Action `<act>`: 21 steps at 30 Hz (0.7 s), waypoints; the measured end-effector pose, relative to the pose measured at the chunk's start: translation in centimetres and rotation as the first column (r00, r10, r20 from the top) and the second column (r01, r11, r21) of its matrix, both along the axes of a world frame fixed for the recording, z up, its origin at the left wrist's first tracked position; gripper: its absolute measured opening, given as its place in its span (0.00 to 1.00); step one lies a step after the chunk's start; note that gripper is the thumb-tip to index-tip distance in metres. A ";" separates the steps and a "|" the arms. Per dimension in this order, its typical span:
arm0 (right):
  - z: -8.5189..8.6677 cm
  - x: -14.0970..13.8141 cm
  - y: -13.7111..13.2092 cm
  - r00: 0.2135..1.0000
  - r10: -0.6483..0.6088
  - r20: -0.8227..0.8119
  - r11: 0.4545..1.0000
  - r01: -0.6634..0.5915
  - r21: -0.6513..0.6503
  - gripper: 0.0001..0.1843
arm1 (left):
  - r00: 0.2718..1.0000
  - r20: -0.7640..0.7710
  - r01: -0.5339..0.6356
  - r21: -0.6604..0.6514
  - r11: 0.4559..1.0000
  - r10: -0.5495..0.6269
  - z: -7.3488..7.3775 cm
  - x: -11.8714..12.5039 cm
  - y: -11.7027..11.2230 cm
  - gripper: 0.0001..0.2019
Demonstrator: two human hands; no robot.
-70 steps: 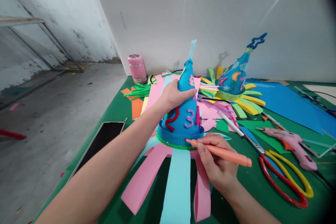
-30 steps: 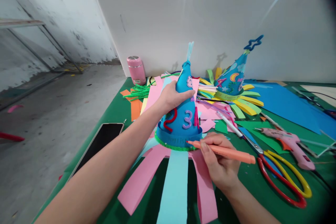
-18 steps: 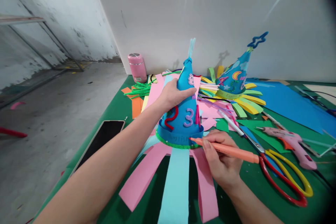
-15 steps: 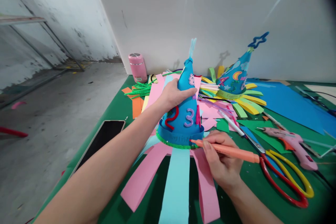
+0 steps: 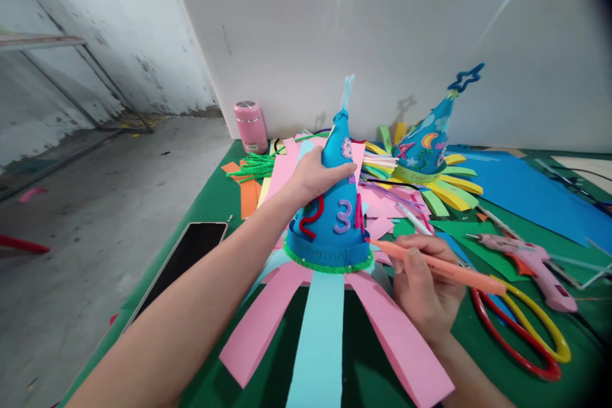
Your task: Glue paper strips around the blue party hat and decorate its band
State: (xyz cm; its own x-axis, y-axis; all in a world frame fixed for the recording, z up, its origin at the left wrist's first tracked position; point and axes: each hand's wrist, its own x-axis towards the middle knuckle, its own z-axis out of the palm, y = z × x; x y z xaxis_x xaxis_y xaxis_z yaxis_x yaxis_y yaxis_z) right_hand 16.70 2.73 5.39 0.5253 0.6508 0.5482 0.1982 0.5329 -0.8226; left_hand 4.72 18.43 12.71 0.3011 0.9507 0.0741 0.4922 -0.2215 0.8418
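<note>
A blue cone-shaped party hat (image 5: pixel 329 229) stands in front of me, with pipe-cleaner numbers, a green edging and faint letters on its brim band. Pink and light blue paper strips (image 5: pixel 315 338) fan out from its base. My left hand (image 5: pixel 318 175) is wrapped round the upper cone from the left. In my right hand (image 5: pixel 428 284) is an orange marker pen (image 5: pixel 444 269), pinched like a writing tool. Its tip is at the right end of the brim; whether it touches, I cannot tell.
Red-and-yellow scissors (image 5: pixel 519 350) and a pink glue gun (image 5: pixel 530 258) lie to the right. A second decorated hat (image 5: pixel 423 140) stands behind. At left are a phone (image 5: pixel 184 261), green pipe cleaners (image 5: pixel 253 166) and a pink flask (image 5: pixel 252 127) on the green table (image 5: pixel 203 201).
My right hand and the marker have moved right, from the brim's front to its right end. The right pink strip has spread outward. My left hand keeps its hold.
</note>
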 end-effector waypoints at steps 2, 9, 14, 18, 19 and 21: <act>0.0 0.1 0.1 0.999 0.020 -0.045 1.000 -0.020 -0.008 0.02 | 1.000 0.020 0.008 -0.004 1.000 -0.008 -0.1 0.0 0.1 0.26; 0.3 0.1 0.1 0.978 0.178 -0.108 0.984 -0.178 0.013 0.05 | 0.998 0.056 0.002 0.002 1.000 -0.002 -0.4 -0.2 0.1 0.25; 1.0 0.7 -0.3 0.953 0.277 -0.120 0.961 -0.277 0.014 0.08 | 0.980 0.184 0.097 -0.084 0.992 -0.080 -0.2 -0.7 0.2 0.27; 2.2 1.0 -0.7 0.915 0.344 -0.212 0.933 -0.358 -0.034 0.05 | 0.951 0.283 0.168 -0.127 0.978 -0.127 0.6 -1.2 0.4 0.26; 2.6 1.1 -0.8 0.911 0.341 -0.230 0.933 -0.358 -0.035 0.04 | 0.948 0.288 0.178 -0.123 0.976 -0.137 1.0 -1.3 0.3 0.25; 3.5 1.1 -1.2 0.912 0.328 -0.245 0.937 -0.347 -0.038 0.03 | 0.944 0.291 0.200 -0.123 0.972 -0.157 1.7 -1.5 0.3 0.24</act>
